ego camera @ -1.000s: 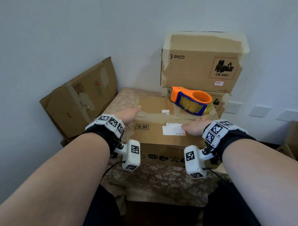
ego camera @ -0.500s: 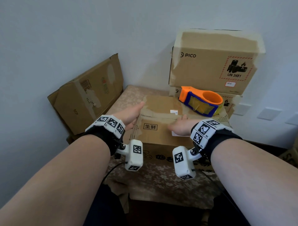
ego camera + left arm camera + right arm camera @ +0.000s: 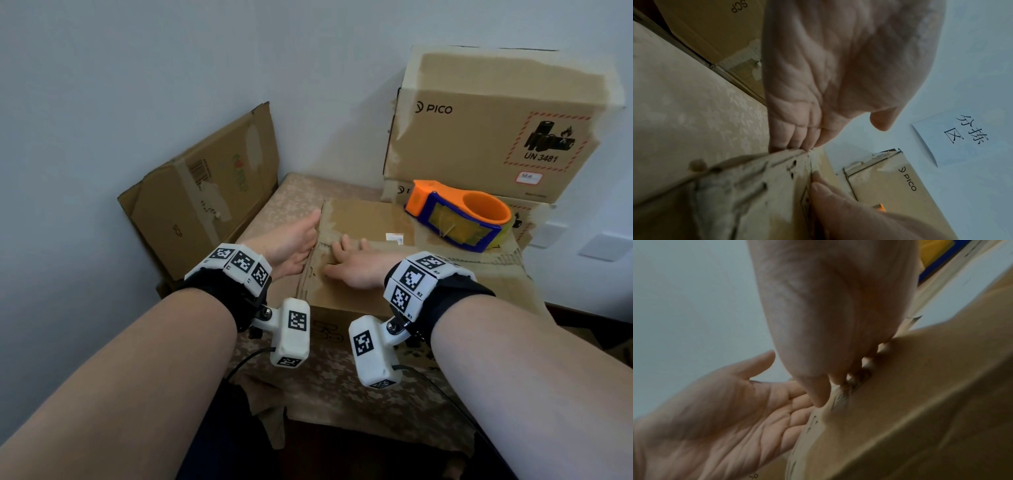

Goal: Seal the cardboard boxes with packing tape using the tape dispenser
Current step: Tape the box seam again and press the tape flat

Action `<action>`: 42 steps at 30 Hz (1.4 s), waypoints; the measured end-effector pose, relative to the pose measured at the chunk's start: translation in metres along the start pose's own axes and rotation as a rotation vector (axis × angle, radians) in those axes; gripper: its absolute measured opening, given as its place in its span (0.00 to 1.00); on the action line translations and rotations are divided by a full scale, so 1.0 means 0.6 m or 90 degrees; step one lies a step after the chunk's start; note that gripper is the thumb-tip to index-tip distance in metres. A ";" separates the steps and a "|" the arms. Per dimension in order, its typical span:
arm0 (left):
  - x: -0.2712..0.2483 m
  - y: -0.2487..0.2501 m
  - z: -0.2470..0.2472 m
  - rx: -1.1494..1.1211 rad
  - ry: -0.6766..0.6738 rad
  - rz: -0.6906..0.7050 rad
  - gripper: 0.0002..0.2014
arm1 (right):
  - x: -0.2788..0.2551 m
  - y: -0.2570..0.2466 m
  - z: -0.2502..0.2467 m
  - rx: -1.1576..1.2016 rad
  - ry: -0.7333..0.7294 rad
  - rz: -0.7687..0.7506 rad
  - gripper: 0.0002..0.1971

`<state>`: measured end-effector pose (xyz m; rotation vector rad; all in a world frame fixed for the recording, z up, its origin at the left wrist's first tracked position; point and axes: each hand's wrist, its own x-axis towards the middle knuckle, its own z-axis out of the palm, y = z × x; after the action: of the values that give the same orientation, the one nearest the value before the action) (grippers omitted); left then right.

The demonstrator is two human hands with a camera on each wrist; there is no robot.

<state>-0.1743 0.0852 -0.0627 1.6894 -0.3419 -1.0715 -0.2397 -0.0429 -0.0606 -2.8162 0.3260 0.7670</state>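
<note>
A brown cardboard box (image 3: 370, 219) lies on the cloth-covered table, its top flaps down. My left hand (image 3: 291, 240) presses against the box's left side with straight fingers (image 3: 793, 139), thumb up by the top edge. My right hand (image 3: 352, 263) lies flat on the box top near its left edge, fingers spread. In the right wrist view my right fingertips (image 3: 836, 379) press into the cardboard (image 3: 920, 402), with the left palm (image 3: 725, 410) beside them. The orange and blue tape dispenser (image 3: 459, 219) sits on the box's far right corner, held by neither hand.
Two stacked PICO boxes (image 3: 489, 130) stand against the wall at the back right. Another taped box (image 3: 205, 195) leans tilted at the left of the table. The patterned tablecloth (image 3: 335, 387) hangs over the near edge. A paper sign (image 3: 962, 134) hangs on the wall.
My right hand has slid left across the box top, from the white label to the left edge. The left hand stays at the box's left side.
</note>
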 end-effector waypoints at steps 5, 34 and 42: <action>0.000 0.001 -0.006 0.000 -0.008 -0.007 0.36 | 0.018 -0.013 -0.004 -0.009 -0.020 -0.030 0.35; 0.003 0.047 0.055 0.430 0.187 -0.089 0.38 | -0.019 0.079 -0.010 0.018 -0.024 -0.024 0.28; 0.001 0.073 0.108 0.585 0.181 -0.117 0.26 | -0.021 0.150 -0.005 -0.031 -0.035 0.047 0.26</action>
<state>-0.2132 0.0272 -0.0275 2.6975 -0.5500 -0.8203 -0.2726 -0.1277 -0.0637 -2.8366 0.4088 0.8775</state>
